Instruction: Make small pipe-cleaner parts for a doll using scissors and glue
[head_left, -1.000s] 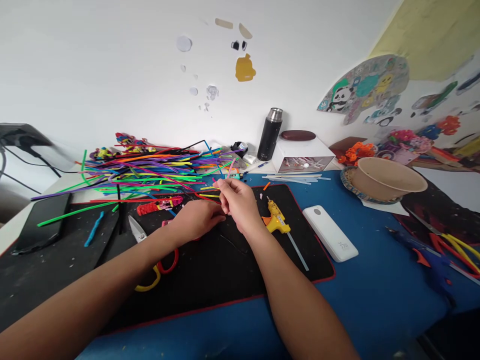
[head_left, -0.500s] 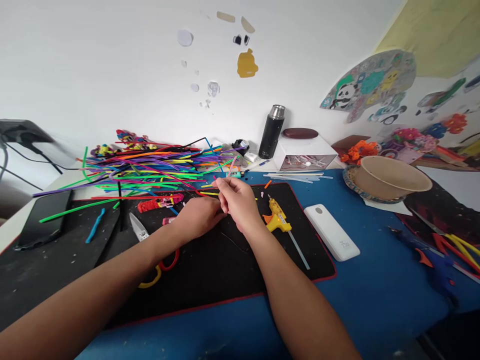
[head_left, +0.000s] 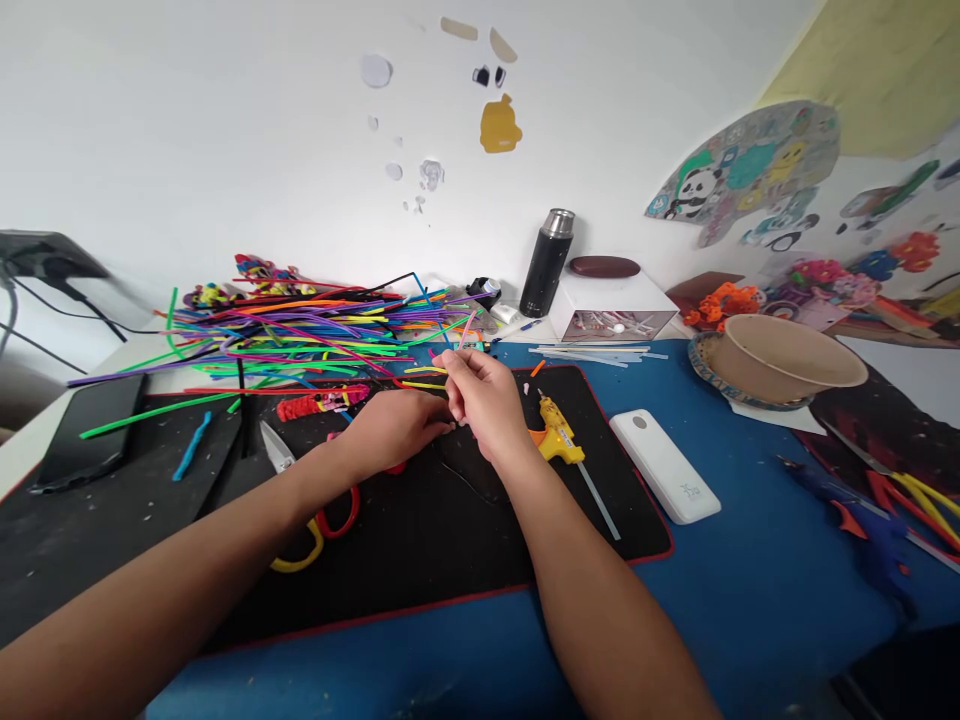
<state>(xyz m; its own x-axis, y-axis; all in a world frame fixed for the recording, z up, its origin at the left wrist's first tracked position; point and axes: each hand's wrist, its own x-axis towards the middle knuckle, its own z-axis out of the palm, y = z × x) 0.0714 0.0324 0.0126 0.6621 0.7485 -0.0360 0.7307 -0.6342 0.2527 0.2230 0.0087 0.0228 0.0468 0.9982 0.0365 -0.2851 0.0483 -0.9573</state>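
Observation:
My right hand [head_left: 485,395] is closed in a pinch, and a pink pipe cleaner [head_left: 468,328] sticks up from its fingertips. Close beside it, my left hand [head_left: 401,428] has its fingers curled down over the black mat [head_left: 442,560]; what they hold is hidden. A bit of red [head_left: 396,468] shows under the left hand. Scissors [head_left: 330,520] with red and yellow handles lie partly beneath my left forearm. A yellow glue gun [head_left: 559,432] with a clear stick rests right of my right hand. Behind the left hand is a red and pink fuzzy strip [head_left: 322,402].
A heap of coloured pipe cleaners [head_left: 315,330] covers the back left. At left lie a black phone [head_left: 94,430] and a blue twisted piece [head_left: 192,446]. A black flask [head_left: 547,265], white box [head_left: 611,305], white power bank [head_left: 664,467], tan bowl [head_left: 787,350] and blue glue gun [head_left: 862,530] stand rightward.
My hands have shifted slightly right, with the pink pipe cleaner still upright in the right one. The whole view has also moved a little. More red shows under the left hand.

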